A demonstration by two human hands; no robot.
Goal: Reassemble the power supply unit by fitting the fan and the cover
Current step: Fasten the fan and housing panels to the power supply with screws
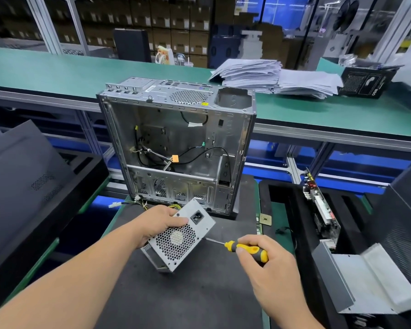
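Observation:
The grey power supply unit [183,236] stands tilted on the black mat [199,293], its honeycomb fan grille and power socket facing me. My left hand [158,224] grips its upper left edge, thumb laid across the face. My right hand [268,264] holds a yellow-and-black screwdriver [246,250] by the handle. Its thin shaft points left and the tip meets the unit's right edge. The fan shows dimly behind the grille. Yellow wires [175,206] trail out behind the unit.
An open, empty computer case [178,148] stands upright just behind the unit. A bent grey metal panel [370,281] lies at the right, beside a circuit card [320,205] standing in a black tray. A black panel [26,184] leans at the left. Paper stacks [271,77] lie on the far green bench.

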